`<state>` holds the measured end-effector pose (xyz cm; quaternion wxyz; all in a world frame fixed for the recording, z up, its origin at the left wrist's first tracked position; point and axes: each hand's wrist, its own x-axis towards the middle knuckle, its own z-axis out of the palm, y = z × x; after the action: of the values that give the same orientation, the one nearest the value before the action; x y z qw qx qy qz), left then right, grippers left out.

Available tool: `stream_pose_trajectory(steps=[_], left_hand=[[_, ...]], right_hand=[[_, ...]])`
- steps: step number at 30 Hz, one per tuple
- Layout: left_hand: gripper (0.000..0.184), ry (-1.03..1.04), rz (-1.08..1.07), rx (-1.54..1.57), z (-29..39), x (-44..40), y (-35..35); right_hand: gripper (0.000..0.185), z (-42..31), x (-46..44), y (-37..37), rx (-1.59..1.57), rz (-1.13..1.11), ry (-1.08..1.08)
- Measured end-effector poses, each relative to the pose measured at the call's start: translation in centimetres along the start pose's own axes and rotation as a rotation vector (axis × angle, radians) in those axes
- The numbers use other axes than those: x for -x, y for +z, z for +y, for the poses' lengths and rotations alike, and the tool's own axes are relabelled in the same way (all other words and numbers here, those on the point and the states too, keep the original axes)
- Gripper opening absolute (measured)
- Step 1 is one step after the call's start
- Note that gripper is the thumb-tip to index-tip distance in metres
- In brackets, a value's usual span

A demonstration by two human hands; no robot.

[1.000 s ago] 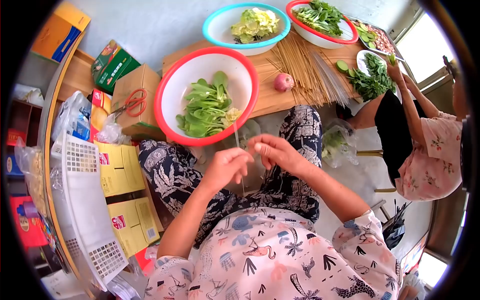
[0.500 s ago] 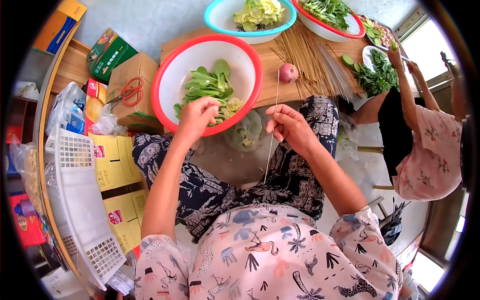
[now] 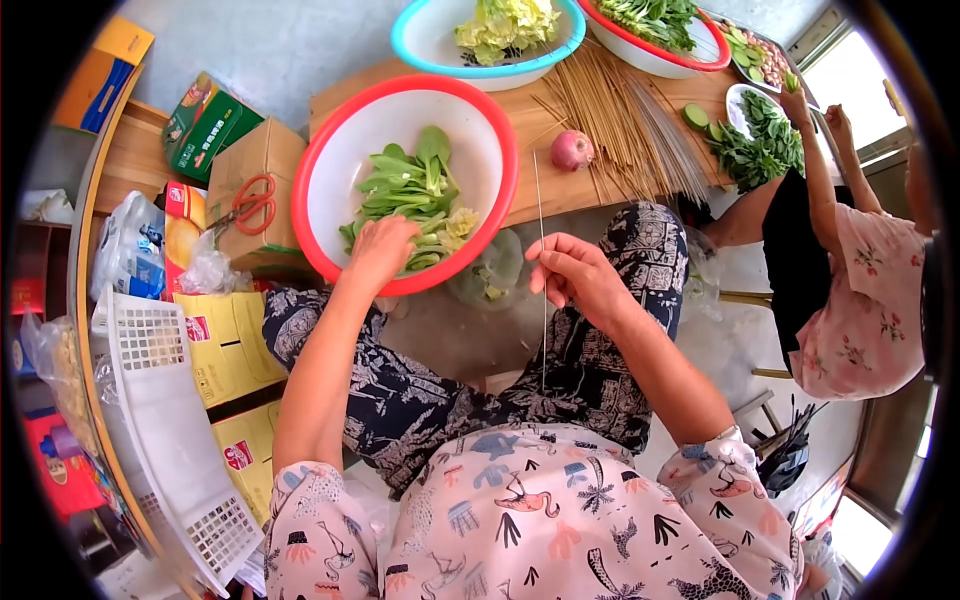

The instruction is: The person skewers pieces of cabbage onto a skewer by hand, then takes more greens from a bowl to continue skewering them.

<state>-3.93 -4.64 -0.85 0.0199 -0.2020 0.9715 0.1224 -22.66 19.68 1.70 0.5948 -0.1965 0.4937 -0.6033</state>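
Inside the red-rimmed bowl (image 3: pixel 305 190), green leafy vegetables (image 3: pixel 410 185) lie with a paler yellowish bunch (image 3: pixel 458 228) at their lower right. My left hand (image 3: pixel 382 250) reaches over the bowl's near edge, its fingers bent down against the leaves; the fingertips are partly hidden. To the right of the bowl, my right hand (image 3: pixel 575 272) pinches a thin skewer (image 3: pixel 541 205) that stands nearly upright in view, with nothing visible threaded on it. A purple onion (image 3: pixel 571 150) sits on the wooden table (image 3: pixel 530 198) beside many loose skewers (image 3: pixel 610 110).
Behind are a blue-rimmed bowl (image 3: pixel 400 40) of pale leaves and another red-rimmed bowl (image 3: pixel 640 60) of greens. Red scissors (image 3: pixel 255 205) rest by a cardboard box (image 3: pixel 240 165). A white basket (image 3: pixel 160 400) stands at left. Another person (image 3: pixel 860 300) sits at right, hands raised.
My left hand has moved from near my right hand to the leaves in the bowl. My right hand has shifted right and down, keeping the skewer.
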Motion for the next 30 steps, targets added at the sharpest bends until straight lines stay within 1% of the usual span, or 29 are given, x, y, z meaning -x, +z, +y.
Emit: stream_pose_trajectory(steps=[4, 6, 9, 10, 11, 13, 14, 16, 17, 19, 20, 21, 23, 24, 25, 27, 28, 30], left_hand=[[0.013, -0.022, -0.002, -0.043, 1.1, -1.6, -0.8], [0.015, -0.005, 0.127, 0.205, 2.1, -2.9, -0.6], [0.016, 0.065, 0.132, 0.217, 3.0, -5.0, 1.4], [0.017, 0.077, 0.139, 0.150, 3.0, -5.4, 2.1], [0.017, 0.082, 0.138, 0.154, 2.9, -5.6, 2.7], [0.017, 0.062, 0.089, 0.019, 2.8, -5.9, 3.3], [0.017, 0.063, 0.089, 0.020, 2.6, -6.0, 3.4], [0.017, -0.102, -0.001, 0.079, 2.7, -6.3, 3.2], [0.017, -0.098, -0.003, 0.079, 2.5, -6.3, 3.2], [0.016, -0.091, 0.124, 0.293, 1.5, -6.0, 3.4], [0.013, -0.228, 0.084, 0.525, 1.1, -6.0, 3.5], [0.013, -0.230, 0.087, 0.522, 0.6, -5.8, 3.4], [0.011, -0.291, 0.162, 0.946, -0.3, -5.4, 3.3], [0.013, -0.335, 0.137, 1.078, 0.8, -4.7, 1.4], [0.013, -0.334, 0.141, 1.076, 1.0, -4.2, 0.9], [0.014, -0.463, 0.112, 1.352, 1.0, -3.4, 0.3], [0.014, -0.462, 0.116, 1.351, 1.0, -3.0, 0.2], [0.012, -0.500, 0.134, 1.614, 1.0, -2.2, -0.1]], right_hand=[[0.016, -0.3, 0.2, 0.0, 0.010, 0.011, 0.019], [0.016, -0.4, 0.3, 0.1, 0.012, 0.023, 0.012], [0.016, -0.1, 0.3, 0.0, -0.006, 0.010, 0.000], [0.016, -0.1, 0.3, 0.0, -0.005, 0.015, 0.000], [0.016, -0.1, 0.3, 0.1, 0.003, 0.024, 0.003], [0.016, -0.1, 0.4, 0.0, 0.012, 0.035, 0.005], [0.016, -0.1, 0.4, 0.0, 0.009, 0.028, 0.003], [0.016, 0.0, 0.4, 0.0, 0.004, 0.024, -0.002], [0.016, 0.0, 0.5, 0.0, 0.009, 0.027, -0.003], [0.016, 0.0, 0.5, 0.0, 0.015, 0.028, -0.005], [0.016, -0.1, 0.6, 0.0, 0.024, 0.022, -0.006], [0.016, -0.1, 0.6, 0.1, 0.032, 0.014, -0.007], [0.016, 0.0, 0.5, 0.2, 0.052, 0.006, -0.007], [0.016, 0.1, 0.5, 0.2, 0.071, 0.004, -0.006], [0.016, 0.1, 0.4, 0.2, 0.073, 0.001, -0.009], [0.017, 0.2, 0.4, 0.3, 0.104, 0.001, -0.026], [0.017, 0.3, 0.4, 0.4, 0.106, -0.002, -0.028], [0.017, 0.3, 0.4, 0.5, 0.126, -0.012, -0.018]])
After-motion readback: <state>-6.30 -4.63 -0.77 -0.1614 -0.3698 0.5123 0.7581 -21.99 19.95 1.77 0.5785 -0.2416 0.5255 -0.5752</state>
